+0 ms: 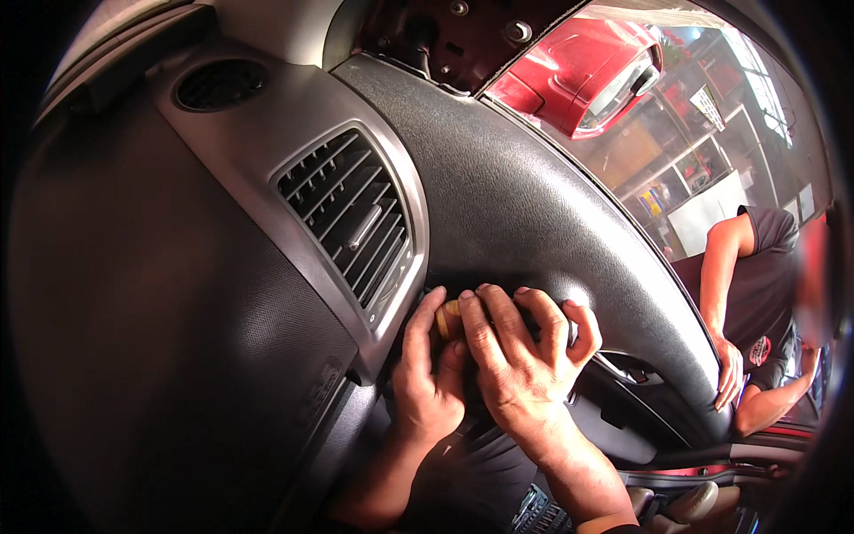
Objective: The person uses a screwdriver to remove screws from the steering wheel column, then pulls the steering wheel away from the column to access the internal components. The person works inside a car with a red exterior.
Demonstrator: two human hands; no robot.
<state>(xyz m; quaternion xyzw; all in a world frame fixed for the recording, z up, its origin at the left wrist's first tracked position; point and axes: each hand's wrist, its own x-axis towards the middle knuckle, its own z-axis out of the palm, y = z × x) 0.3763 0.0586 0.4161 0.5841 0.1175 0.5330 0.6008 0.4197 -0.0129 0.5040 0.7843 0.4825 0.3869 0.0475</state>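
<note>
Both my hands are together at the seam between the dashboard end and the black door panel (498, 187). A small yellow object (447, 319), mostly covered by fingers, shows between them; its kind cannot be made out. My left hand (429, 383) is closed around its near side, index finger stretched up along it and thumb bent inward. My right hand (525, 356) lies over its other side with fingers curled, the fingertips close against the door panel. What lies under the right palm is hidden. Just left of the hands is a silver-framed air vent (347, 214) with black slats.
The dark dashboard (178, 294) fills the left, with a round speaker grille (221, 84) at its far corner. Beyond the window, a person in a dark shirt (734, 276) rests a hand on the door edge. A red car (578, 71) stands further off.
</note>
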